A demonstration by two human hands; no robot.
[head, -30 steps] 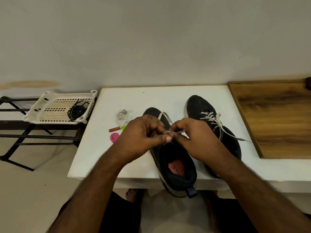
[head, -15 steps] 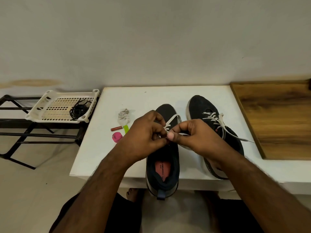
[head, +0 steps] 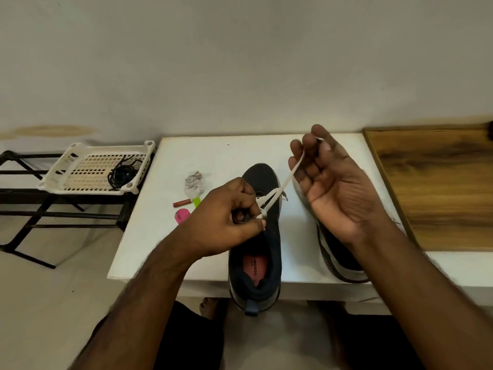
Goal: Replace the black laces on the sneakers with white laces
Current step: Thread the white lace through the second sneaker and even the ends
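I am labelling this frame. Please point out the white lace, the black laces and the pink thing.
white lace (head: 283, 182): head view, on the taut stretch below the right hand.
black laces (head: 121, 175): head view, on the middle of the tangle.
pink thing (head: 182, 215): head view, on its centre.

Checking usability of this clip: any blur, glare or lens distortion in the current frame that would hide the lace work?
Head view: light is soft and even, without glare; wide-angle bending shows at the edges, in the white table; forearms at the bottom look motion-blurred; the white lace between the left hand and right hand over the near sneaker stays readable.
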